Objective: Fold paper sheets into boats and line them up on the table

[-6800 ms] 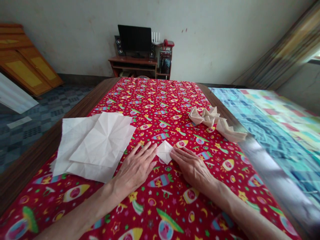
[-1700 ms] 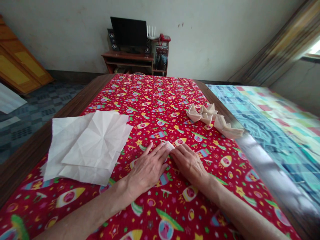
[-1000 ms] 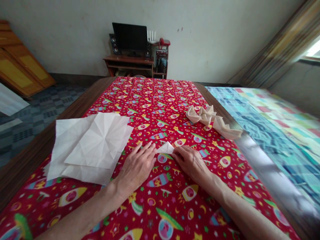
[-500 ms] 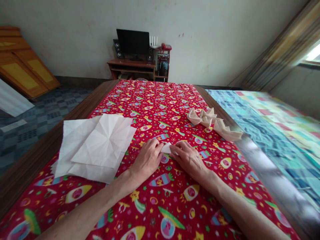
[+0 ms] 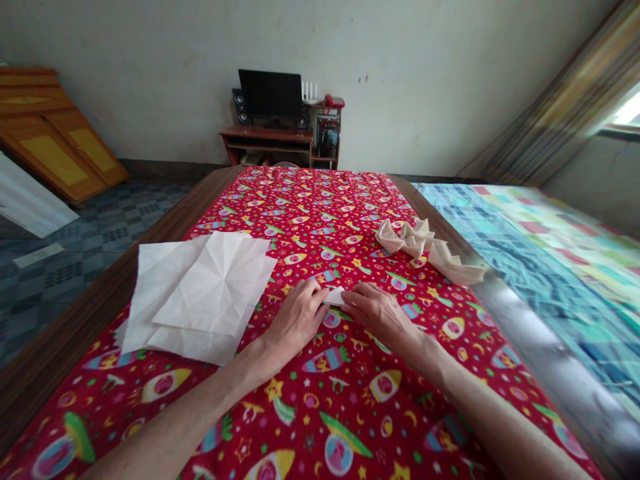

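Observation:
A small folded white paper (image 5: 334, 297) lies low over the red patterned cloth (image 5: 320, 400), between my two hands. My left hand (image 5: 300, 310) has its fingers closed on the paper's left end. The right end is pinched by my right hand (image 5: 377, 310), whose fingers cover that part. To the left of my left hand rest several creased white sheets (image 5: 220, 287), overlapping, the top one with folds spreading from its centre. Folded cream paper shapes (image 5: 413, 239) stand in a row at the right, close to the cloth's edge.
The cloth covers a dark wooden table (image 5: 170, 217). Beyond its far end is a desk (image 5: 267, 137) with a monitor (image 5: 270, 92), speakers and a red telephone. A bed with a blue patterned cover (image 5: 500, 247) adjoins the right side. An orange cabinet (image 5: 60, 140) stands at the left.
The view has shifted slightly, so the room and white sheets appear a little lower and further right. Both hands keep hold of the small paper, the right fingers slightly shifted on it.

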### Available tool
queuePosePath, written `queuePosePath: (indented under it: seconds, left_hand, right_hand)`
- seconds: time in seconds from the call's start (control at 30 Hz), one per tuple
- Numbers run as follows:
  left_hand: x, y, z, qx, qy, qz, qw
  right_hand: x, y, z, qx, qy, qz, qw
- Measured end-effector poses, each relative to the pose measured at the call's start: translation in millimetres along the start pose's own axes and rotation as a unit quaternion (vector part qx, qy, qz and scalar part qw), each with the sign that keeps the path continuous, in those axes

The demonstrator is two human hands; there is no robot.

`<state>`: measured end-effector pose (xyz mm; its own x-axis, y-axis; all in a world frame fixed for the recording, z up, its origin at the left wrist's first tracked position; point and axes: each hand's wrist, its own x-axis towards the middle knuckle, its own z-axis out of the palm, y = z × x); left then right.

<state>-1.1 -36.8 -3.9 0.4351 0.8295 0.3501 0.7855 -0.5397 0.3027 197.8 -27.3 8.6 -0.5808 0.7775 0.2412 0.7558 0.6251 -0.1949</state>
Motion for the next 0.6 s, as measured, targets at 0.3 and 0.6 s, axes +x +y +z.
queuePosePath:
  seconds: [0.3,0.6]
  left_hand:
    - [3,-3,3.1,-0.07,-0.009,-0.021,0.997]
    - [5,-3,3.3,-0.123,-0.002,-0.045,0.991]
  right_hand:
    - [6,5,-4,0.039,-0.031,0.013,0.999]
    - [10,1,-17,0.117,-0.053,0.02,0.991]
